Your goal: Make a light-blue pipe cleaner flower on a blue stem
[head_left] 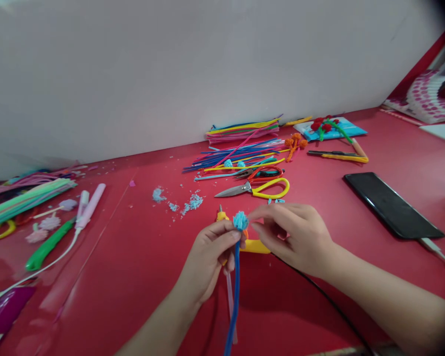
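Observation:
My left hand (211, 259) is closed around a blue pipe cleaner stem (234, 296) just below a fluffy light-blue ball (240, 220) at its top. The stem hangs down toward me. My right hand (291, 237) pinches at the right side of that ball with thumb and forefinger. Under both hands lies a yellow and orange glue gun (255, 245) with a black cord (319, 291). Yellow-handled scissors (257, 188) lie just beyond my hands on the red table (133, 267).
A heap of coloured pipe cleaners (241, 148) lies by the wall. Light-blue fluff scraps (191, 202) are scattered left of the scissors. A black phone (391, 203) rests at the right. More pipe cleaners (25, 198), a green-handled tool (46, 247) and a pink stick (91, 205) lie at the left.

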Motion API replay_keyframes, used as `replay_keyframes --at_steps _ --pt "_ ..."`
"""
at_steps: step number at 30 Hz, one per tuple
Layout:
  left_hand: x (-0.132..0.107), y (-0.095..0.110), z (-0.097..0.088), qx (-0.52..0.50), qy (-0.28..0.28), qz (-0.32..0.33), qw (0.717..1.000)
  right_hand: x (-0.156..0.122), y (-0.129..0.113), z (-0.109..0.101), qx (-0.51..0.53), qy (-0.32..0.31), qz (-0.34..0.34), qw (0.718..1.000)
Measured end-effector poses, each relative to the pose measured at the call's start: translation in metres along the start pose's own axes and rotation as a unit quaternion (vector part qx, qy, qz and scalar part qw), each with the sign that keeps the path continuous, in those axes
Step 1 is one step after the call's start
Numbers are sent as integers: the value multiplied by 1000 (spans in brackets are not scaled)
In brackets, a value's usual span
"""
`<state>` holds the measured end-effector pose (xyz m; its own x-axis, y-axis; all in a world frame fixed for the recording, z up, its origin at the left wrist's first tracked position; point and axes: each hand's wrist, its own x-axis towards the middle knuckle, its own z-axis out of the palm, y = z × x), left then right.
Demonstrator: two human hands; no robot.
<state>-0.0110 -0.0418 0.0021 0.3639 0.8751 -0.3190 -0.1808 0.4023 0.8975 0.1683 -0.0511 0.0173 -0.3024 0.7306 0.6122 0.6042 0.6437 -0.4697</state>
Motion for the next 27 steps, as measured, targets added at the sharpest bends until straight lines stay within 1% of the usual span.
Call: replay_keyframes --at_steps 2,3,5,8,10,12,14,17,19,22,23,25,27 --pt "0 1 -1 -13 7 0 1000 0 1 0 -6 -6 38 999" --pt "1 1 -2 -19 9 1 1000 0 2 1 -19 -27 54 998" --pt "0 3 -3 -23 6 10 1000 -1 3 4 -55 -100 75 991" --pt "0 7 -5 -26 -8 26 999 -2 3 13 -98 -218 68 969" --pt "-1 8 -6 -35 -12 30 999 -4 4 20 -113 -268 47 956" --pt "-1 10 -6 -41 -11 29 999 -8 4 26 -125 -292 33 948" --pt "0 11 -7 -42 -8 33 999 -11 4 32 -129 -298 33 945" --pt "0 14 -8 -42 4 47 998 -13 6 34 -120 -293 53 947" --pt "1 16 -10 -45 20 58 997 -11 7 30 -116 -265 85 953" --pt "1 20 -13 -51 53 74 995 -3 10 19 -110 -171 155 967" --pt "2 21 -14 -53 64 77 994 0 10 15 -95 -137 168 972" --pt "3 22 -15 -58 83 76 992 4 9 7 -36 -69 175 981" --pt "4 21 -15 -61 93 73 991 5 5 2 46 -16 173 984"
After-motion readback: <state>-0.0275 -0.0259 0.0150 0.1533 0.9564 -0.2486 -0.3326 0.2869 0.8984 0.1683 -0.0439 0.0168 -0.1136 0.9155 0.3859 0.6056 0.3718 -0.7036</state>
